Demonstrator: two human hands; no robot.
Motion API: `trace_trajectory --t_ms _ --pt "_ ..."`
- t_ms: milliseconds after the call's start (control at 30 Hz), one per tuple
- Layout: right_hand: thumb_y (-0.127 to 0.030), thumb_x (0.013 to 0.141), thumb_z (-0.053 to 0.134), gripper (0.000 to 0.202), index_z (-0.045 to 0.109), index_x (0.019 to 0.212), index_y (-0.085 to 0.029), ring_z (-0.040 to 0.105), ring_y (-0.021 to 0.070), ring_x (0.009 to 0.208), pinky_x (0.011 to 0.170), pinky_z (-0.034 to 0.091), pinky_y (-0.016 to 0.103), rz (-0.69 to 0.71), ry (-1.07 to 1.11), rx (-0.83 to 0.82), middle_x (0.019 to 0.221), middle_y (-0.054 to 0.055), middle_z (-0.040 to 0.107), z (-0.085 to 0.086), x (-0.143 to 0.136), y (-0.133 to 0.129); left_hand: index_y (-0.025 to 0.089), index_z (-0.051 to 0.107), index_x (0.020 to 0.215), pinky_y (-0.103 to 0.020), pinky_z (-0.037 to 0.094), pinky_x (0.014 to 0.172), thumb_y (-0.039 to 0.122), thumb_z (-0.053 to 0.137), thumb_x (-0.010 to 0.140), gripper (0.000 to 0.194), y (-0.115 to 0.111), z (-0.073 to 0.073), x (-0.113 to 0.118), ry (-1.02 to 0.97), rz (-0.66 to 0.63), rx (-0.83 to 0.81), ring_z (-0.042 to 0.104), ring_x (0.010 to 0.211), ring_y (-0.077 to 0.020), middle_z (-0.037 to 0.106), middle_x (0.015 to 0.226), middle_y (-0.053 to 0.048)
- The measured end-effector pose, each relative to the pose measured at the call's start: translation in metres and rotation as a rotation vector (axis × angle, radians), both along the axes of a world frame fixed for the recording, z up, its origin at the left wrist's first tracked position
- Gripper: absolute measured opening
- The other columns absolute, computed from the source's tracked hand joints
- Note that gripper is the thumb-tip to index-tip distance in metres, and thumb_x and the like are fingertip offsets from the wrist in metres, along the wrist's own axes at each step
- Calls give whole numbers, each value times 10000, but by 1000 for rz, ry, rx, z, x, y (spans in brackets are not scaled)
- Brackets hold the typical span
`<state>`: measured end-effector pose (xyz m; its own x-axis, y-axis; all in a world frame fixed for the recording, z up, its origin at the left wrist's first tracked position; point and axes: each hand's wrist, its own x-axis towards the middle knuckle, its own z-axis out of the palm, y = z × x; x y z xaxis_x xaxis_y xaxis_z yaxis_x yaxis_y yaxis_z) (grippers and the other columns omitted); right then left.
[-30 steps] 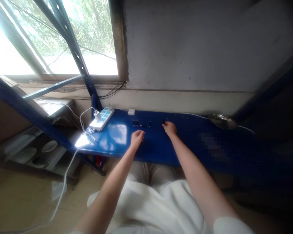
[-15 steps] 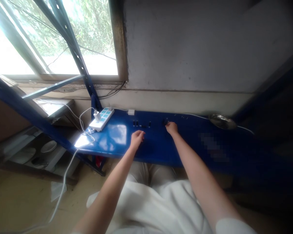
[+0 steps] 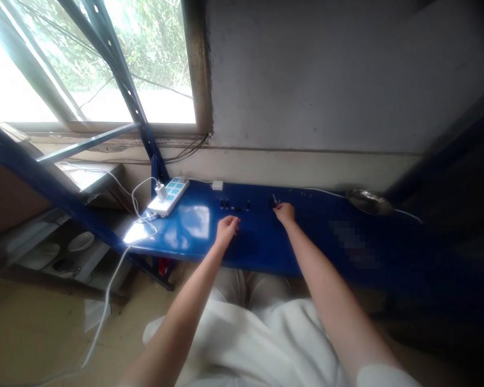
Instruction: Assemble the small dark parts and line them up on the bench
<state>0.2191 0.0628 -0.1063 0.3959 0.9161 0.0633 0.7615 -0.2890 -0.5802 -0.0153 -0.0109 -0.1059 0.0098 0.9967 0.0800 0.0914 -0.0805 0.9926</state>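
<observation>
Over the blue table (image 3: 193, 244), my left hand (image 3: 227, 231) is closed, its fingertips pressed together; whatever they may hold is too small to make out. Just beyond it, several small black cylinder-like pieces (image 3: 226, 204) stand or lie in a loose row, one of them a flat-lying piece (image 3: 237, 208). Farther right, my right hand (image 3: 285, 212) pinches at a small dark object (image 3: 273, 201) with a pale part. Its kind is too blurred to tell. Several tiny pale bits (image 3: 303, 194) lie beyond the right hand near the table's back edge.
A white power strip (image 3: 168, 196) with a plugged-in charger (image 3: 160, 190) lies at the table's left end. A small white block (image 3: 216, 185) sits at the back edge. To the right is a shiny metal dish (image 3: 369, 201). Blue rack posts (image 3: 125, 86) rise at left.
Both hands stay almost in place. At my right fingertips, the small dark object looks slightly turned, with more of its pale part showing.
</observation>
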Motion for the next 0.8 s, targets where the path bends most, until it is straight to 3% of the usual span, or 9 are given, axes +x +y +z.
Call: trace_trajectory --t_ms 267,433,500,667,800 --pt "-175 642 662 137 695 770 -138 658 219 815 669 489 246 50 5 -21 817 123 698 4 5 3 129 631 767 -175 360 426 397 501 764 298 0 -1 0 7 -8 7 452 424 -60 526 549 10" --pt "-124 642 638 107 679 740 -124 650 200 618 565 498 259 91 86 -269 617 97 662 16 20 5 126 632 766 -175 360 431 398 503 763 301 -1 1 0 1 -12 9 453 429 -61 526 548 10" --pt "-124 656 633 105 678 750 -105 651 217 634 580 501 275 63 46 -290 622 116 659 19 30 7 128 634 764 -176 361 432 398 506 759 299 -1 2 0 -2 -12 7 452 429 -61 525 544 13" --pt "-227 783 541 352 598 1100 -86 573 272 1029 814 467 338 -44 -187 -61 1080 191 611 15 49 17 132 633 756 -173 352 426 393 510 755 288 -1 2 0 8 -3 -1 448 424 -60 520 536 19" --pt "-304 834 483 443 492 1253 -162 441 304 1176 906 400 442 15 -255 -108 1281 160 481 5 54 26 131 634 774 -175 360 431 412 503 765 311 -1 1 -1 5 -21 3 456 441 -65 526 553 11"
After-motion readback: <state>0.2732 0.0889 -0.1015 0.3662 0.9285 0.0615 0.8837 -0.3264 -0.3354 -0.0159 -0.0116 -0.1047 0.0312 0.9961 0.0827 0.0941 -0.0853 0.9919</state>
